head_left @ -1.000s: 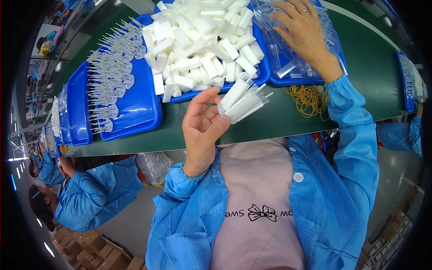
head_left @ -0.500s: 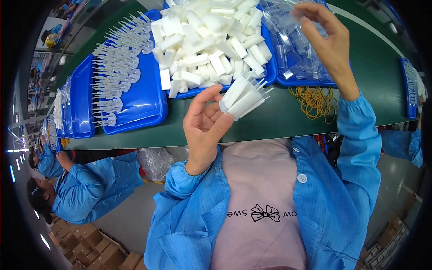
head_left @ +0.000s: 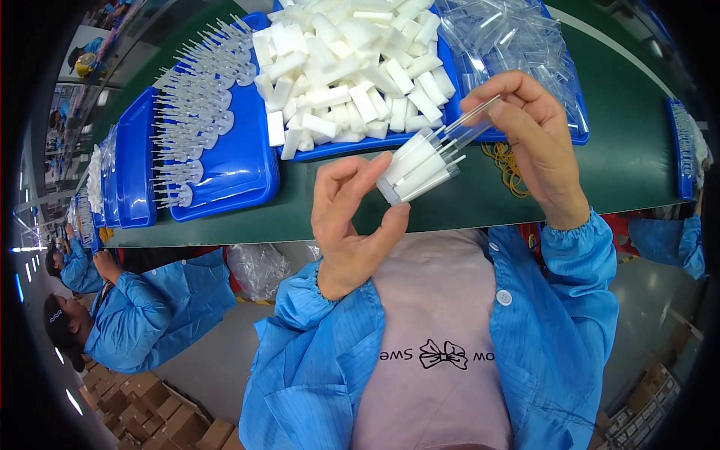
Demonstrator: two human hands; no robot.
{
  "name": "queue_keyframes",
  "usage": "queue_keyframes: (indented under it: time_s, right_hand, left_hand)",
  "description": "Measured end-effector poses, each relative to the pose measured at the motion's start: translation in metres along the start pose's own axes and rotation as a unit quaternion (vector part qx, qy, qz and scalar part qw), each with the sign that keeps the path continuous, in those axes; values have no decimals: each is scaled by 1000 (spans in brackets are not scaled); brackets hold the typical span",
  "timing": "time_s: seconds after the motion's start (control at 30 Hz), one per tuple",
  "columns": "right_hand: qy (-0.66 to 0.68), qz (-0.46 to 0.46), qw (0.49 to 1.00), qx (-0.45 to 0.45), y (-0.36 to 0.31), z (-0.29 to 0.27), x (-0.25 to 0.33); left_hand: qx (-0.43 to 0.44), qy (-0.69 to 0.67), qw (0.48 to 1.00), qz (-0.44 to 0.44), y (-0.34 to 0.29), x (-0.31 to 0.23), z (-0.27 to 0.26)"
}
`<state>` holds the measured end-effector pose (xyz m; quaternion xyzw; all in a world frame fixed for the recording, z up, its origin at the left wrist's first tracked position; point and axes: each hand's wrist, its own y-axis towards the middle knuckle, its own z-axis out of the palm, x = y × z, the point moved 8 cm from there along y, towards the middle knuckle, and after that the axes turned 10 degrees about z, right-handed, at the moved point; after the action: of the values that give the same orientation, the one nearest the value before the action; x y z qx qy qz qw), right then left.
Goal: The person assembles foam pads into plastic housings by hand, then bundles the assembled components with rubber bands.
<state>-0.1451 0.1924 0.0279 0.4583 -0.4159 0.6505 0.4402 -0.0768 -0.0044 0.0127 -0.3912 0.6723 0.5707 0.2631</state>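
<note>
My left hand [head_left: 346,232] pinches the base of a clear plastic piece with thin prongs [head_left: 456,160], between thumb and fingers. White foam blocks [head_left: 409,159] sit among its prongs, which point up to the right. My right hand [head_left: 541,146] grips a thin clear plastic strip or sleeve [head_left: 474,124] by its upper end. The strip's lower end reaches the prong tips; whether it touches them I cannot tell. Beyond my right hand is a blue tray of similar clear plastic pieces [head_left: 517,45].
A blue tray [head_left: 330,152] heaped with white foam blocks [head_left: 352,67] stands ahead. To its left, another blue tray [head_left: 232,176] holds rows of clear pronged pieces [head_left: 199,97]. Yellow rubber bands [head_left: 506,169] lie on the green table [head_left: 300,217]. A person in blue [head_left: 154,315] sits at left.
My right hand has come back from the tray of clear pieces, down and left, with a clear strip in it. My left hand has shifted slightly right with the pronged piece.
</note>
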Motion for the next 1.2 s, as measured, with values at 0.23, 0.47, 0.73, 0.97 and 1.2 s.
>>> queue_keyframes:
  time_s: [0.23,0.47,0.73,0.97,1.2]
  right_hand:
    - [-31,-22,999,-16,-6,-5,0]
    - [-7,-22,999,-29,-11,-9,0]
    - [7,-4,999,-33,-16,4,-12]
    - [10,16,999,-51,-12,3,-18]
    - [23,-52,998,-7,-15,6,-8]
  left_hand:
    - [3,26,999,23,0,-6,1]
    - [7,33,999,29,0,-8,2]
    - [42,55,995,69,7,-21,5]
    - [54,82,990,99,3,-20,8]
    - [41,14,999,-8,4,-7,5]
